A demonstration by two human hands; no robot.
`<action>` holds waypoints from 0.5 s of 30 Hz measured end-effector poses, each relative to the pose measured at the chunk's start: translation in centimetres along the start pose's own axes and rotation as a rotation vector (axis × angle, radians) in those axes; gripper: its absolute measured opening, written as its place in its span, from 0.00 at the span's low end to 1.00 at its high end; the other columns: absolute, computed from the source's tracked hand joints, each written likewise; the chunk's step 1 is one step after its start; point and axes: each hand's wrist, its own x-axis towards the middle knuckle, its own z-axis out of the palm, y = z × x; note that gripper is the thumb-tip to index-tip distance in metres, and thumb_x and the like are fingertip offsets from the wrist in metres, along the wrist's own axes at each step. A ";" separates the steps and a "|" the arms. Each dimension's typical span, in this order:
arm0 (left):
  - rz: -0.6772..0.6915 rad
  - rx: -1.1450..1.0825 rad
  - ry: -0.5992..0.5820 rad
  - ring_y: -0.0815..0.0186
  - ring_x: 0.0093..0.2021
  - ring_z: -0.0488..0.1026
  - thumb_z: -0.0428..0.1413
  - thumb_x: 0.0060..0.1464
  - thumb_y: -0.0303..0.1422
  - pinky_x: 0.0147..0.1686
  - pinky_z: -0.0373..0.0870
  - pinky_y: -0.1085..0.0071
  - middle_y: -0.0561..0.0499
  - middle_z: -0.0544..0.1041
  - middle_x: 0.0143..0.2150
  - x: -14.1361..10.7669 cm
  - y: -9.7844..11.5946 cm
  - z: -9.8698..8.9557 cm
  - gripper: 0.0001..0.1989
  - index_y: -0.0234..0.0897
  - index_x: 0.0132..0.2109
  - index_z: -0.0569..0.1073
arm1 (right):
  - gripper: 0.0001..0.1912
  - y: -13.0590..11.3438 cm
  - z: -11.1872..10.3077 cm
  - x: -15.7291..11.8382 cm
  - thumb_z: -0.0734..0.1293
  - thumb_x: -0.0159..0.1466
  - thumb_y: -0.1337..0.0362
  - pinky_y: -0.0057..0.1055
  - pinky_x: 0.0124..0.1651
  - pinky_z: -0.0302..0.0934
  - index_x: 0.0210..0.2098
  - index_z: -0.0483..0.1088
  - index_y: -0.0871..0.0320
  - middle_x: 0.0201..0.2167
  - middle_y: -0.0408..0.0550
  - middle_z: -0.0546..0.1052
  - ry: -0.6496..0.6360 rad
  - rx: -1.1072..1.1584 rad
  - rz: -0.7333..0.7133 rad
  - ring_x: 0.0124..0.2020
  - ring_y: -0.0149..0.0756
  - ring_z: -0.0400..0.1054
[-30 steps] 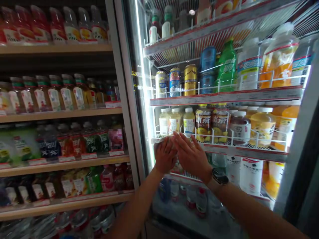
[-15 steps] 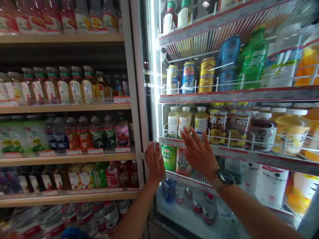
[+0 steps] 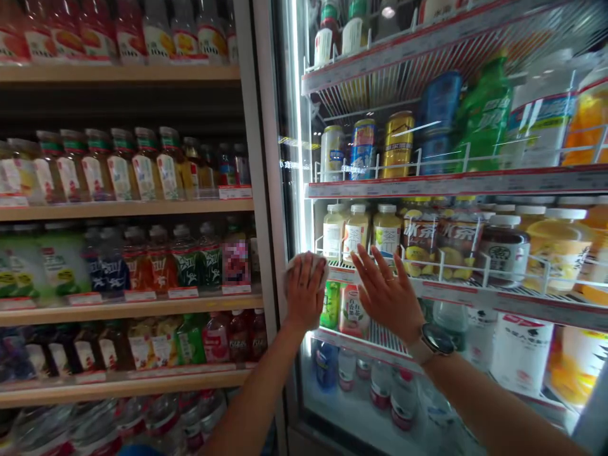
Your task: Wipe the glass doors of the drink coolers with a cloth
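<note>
My left hand (image 3: pixel 305 294) presses a whitish cloth (image 3: pixel 288 273) against the left side of the glass door (image 3: pixel 346 421) of a lit drinks fridge. Its fingers lie over the cloth, whose edges show around them. To its right, my right hand (image 3: pixel 387 294) is spread on the same glass, palm forward and holding nothing, with a dark watch (image 3: pixel 437 339) on the wrist. Behind the glass near its fingertips are pale tea bottles (image 3: pixel 386 229). A red-and-white drink pack (image 3: pixel 352 310) shows between my hands, lower down.
Wooden shelves (image 3: pixel 199 301) with rows of bottled drinks stand left of the fridge, beyond a grey upright frame (image 3: pixel 263 190). Inside the fridge, wire racks (image 3: pixel 456 292) hold cans, bottles and large jugs. Bright reflections cross the glass.
My left hand and the cloth have moved slightly right and up across the glass. My right hand stays spread on the door, and the view has shifted a little.
</note>
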 end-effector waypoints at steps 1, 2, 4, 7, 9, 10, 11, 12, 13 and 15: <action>-0.017 -0.028 0.029 0.55 0.74 0.40 0.45 0.65 0.32 0.70 0.50 0.51 0.50 0.46 0.75 2.5 0.1 -0.2 0.30 0.45 0.72 0.49 | 0.38 0.0 0.0 0.0 0.59 0.69 0.63 0.50 0.74 0.27 0.73 0.39 0.63 0.70 0.53 0.55 -0.007 0.000 0.001 0.71 0.46 0.48; -0.030 -0.050 0.061 0.56 0.74 0.39 0.44 0.66 0.32 0.70 0.48 0.51 0.50 0.44 0.75 4.6 0.3 -0.3 0.30 0.45 0.72 0.48 | 0.38 0.0 0.0 0.0 0.59 0.69 0.63 0.50 0.74 0.27 0.73 0.39 0.62 0.71 0.53 0.55 -0.011 0.000 0.002 0.71 0.46 0.48; -0.046 -0.081 0.121 0.57 0.74 0.39 0.44 0.66 0.32 0.71 0.45 0.51 0.49 0.44 0.75 6.9 0.6 -0.2 0.30 0.44 0.72 0.49 | 0.38 0.0 0.0 -0.1 0.59 0.69 0.62 0.50 0.74 0.27 0.73 0.39 0.62 0.70 0.52 0.55 -0.009 -0.003 0.004 0.72 0.45 0.46; -0.055 -0.098 0.159 0.57 0.74 0.42 0.45 0.66 0.30 0.70 0.47 0.52 0.47 0.47 0.75 6.4 0.9 0.1 0.29 0.42 0.72 0.51 | 0.37 -0.1 -0.1 0.0 0.59 0.69 0.63 0.49 0.74 0.27 0.72 0.41 0.64 0.70 0.52 0.55 0.008 -0.025 -0.002 0.73 0.45 0.44; -0.076 -0.097 0.153 0.56 0.74 0.43 0.45 0.65 0.30 0.70 0.48 0.53 0.46 0.49 0.74 4.6 1.0 0.3 0.29 0.42 0.71 0.52 | 0.37 -0.1 -0.1 0.1 0.59 0.68 0.64 0.49 0.74 0.26 0.72 0.42 0.64 0.70 0.52 0.55 0.021 -0.039 -0.006 0.73 0.44 0.42; -0.094 -0.093 0.145 0.56 0.74 0.44 0.45 0.65 0.30 0.70 0.48 0.53 0.45 0.50 0.74 3.5 1.1 0.5 0.29 0.42 0.71 0.52 | 0.37 -0.1 -0.1 0.1 0.60 0.68 0.64 0.49 0.74 0.26 0.72 0.43 0.65 0.70 0.52 0.55 0.026 -0.042 -0.008 0.73 0.44 0.41; -0.113 -0.086 0.135 0.56 0.74 0.44 0.45 0.65 0.29 0.70 0.47 0.53 0.45 0.50 0.74 2.5 1.1 0.6 0.29 0.41 0.71 0.52 | 0.37 -0.1 -0.1 0.2 0.60 0.68 0.64 0.49 0.74 0.26 0.72 0.43 0.65 0.70 0.52 0.55 0.029 -0.044 -0.009 0.73 0.44 0.40; -0.127 -0.075 0.125 0.55 0.74 0.44 0.45 0.65 0.29 0.70 0.47 0.52 0.44 0.50 0.74 1.4 1.2 0.8 0.29 0.41 0.71 0.52 | 0.37 -0.1 -0.1 0.2 0.60 0.68 0.64 0.49 0.74 0.25 0.72 0.43 0.65 0.70 0.52 0.55 0.030 -0.044 -0.008 0.73 0.44 0.40; -0.140 -0.061 0.119 0.55 0.74 0.43 0.45 0.65 0.29 0.70 0.47 0.51 0.43 0.50 0.74 0.4 1.3 1.0 0.29 0.41 0.71 0.52 | 0.37 -0.1 -0.1 0.2 0.60 0.68 0.64 0.49 0.74 0.25 0.72 0.43 0.65 0.70 0.52 0.55 0.027 -0.044 -0.008 0.73 0.44 0.40; -0.164 -0.028 0.109 0.54 0.74 0.41 0.46 0.65 0.28 0.69 0.46 0.49 0.42 0.49 0.74 -1.7 1.5 1.5 0.30 0.41 0.72 0.50 | 0.37 -0.1 -0.1 0.2 0.60 0.68 0.64 0.49 0.74 0.25 0.72 0.43 0.66 0.70 0.53 0.55 0.015 -0.041 -0.005 0.73 0.44 0.40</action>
